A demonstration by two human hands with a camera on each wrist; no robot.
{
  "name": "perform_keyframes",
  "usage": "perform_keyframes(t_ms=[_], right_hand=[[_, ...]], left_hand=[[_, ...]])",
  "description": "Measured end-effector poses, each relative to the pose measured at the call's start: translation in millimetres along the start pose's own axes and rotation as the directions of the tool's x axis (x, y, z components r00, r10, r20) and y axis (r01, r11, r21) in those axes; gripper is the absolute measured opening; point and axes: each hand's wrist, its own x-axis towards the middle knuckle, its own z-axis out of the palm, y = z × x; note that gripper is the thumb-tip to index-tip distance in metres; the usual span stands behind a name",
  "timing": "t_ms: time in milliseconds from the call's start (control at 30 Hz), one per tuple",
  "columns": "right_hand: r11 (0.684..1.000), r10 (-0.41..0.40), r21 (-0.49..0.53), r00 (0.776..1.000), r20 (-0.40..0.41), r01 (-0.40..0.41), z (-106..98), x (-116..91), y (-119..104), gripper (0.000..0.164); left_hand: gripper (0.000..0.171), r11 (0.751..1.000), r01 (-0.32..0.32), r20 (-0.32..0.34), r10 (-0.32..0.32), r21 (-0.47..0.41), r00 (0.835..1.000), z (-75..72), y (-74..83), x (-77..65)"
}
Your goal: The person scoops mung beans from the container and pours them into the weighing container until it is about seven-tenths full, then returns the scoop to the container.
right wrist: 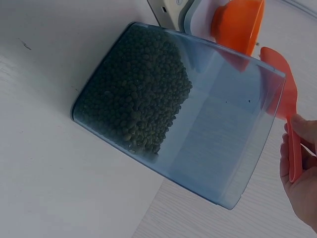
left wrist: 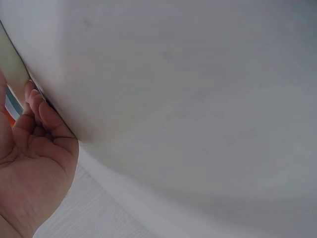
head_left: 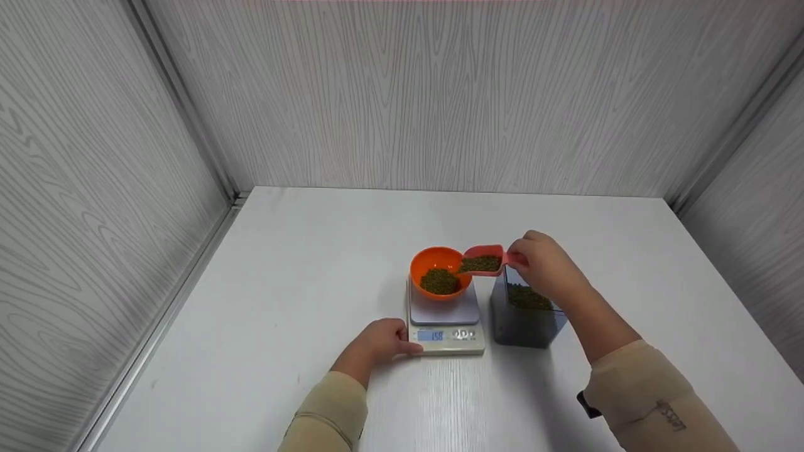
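My right hand (head_left: 546,263) grips the handle of a red scoop (right wrist: 294,148) loaded with small green beans (head_left: 482,263). The scoop's lip is over the right rim of an orange bowl (head_left: 433,254), which has more beans in its bottom. Under the bowl is a kitchen scale (head_left: 440,348), whose display seems to read 158. My left hand (head_left: 380,340) holds the scale's front left corner, thumb along the front edge and fingers curled against the side. In the left wrist view, the curled fingers (left wrist: 44,111) touch the scale's edge.
A clear bluish container (right wrist: 218,129), partly filled with green beans, stands right of the scale, below my right hand. The white table (head_left: 282,282) has wood-grain panels (head_left: 440,94) behind it and on both sides.
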Motion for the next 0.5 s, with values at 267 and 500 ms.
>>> perform_keyframes(t_ms=[267, 500], right_hand=[[1.0, 0.004, 0.013, 1.0, 0.008, -0.004, 2, 3, -6, 0.015], [1.0, -0.014, -0.007, 1.0, 0.016, 0.014, 4, 5, -17, 0.015]], left_hand=[[0.036, 1.0, -0.003, -0.004, 0.003, 0.013, 1.0, -0.9, 1.5, -1.9], [0.036, 1.0, 0.004, -0.003, -0.004, 0.006, 1.0, 0.1, 0.4, -0.8]])
